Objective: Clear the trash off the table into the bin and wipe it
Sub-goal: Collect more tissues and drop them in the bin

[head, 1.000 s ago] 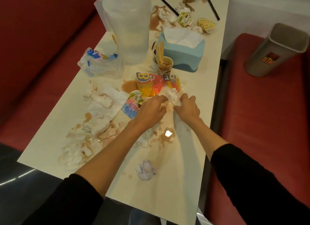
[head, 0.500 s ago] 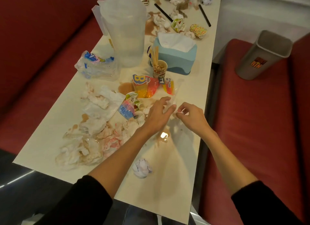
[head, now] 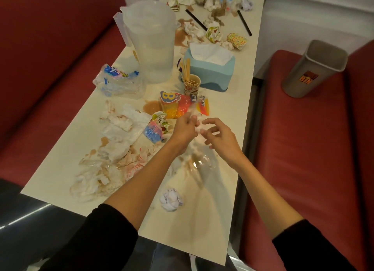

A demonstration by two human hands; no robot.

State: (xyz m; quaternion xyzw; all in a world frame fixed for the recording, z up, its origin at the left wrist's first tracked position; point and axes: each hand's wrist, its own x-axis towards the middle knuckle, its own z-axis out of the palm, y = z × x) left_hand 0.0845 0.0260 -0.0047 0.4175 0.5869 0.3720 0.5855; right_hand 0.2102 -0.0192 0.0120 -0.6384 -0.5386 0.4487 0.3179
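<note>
The clear wrapper (head: 199, 127) you are working on is above the middle of the table (head: 222, 220), held between your hands and blurred. Your left hand (head: 183, 129) has its fingers curled round the wrapper's left end, knuckles toward you. Your right hand (head: 221, 138) faces it with spread, half-bent fingers whose tips reach the wrapper. Whether they pinch it you cannot tell from here. Both forearms are bare, with black sleeves pushed up.

Your right wrist is near the table's right edge. Past that edge a dark gap separates it from the red bench (head: 303, 169), whose seat lies bare up to the bin (head: 315, 68). The grey bin stands well apart from your hands, tilted, with its mouth open.

On the near side, a crumpled paper ball (head: 171, 199) sits alone on bare tabletop. Soaked napkins (head: 113, 153) and coloured wrappers (head: 176, 104) crowd the left.

Beyond them:
- a paper cup (head: 192, 86) holds wooden sticks,
- a blue tissue box (head: 210, 72) shows a white tissue,
- a cloudy pitcher (head: 150, 44) stands upright, its contents unclear.
</note>
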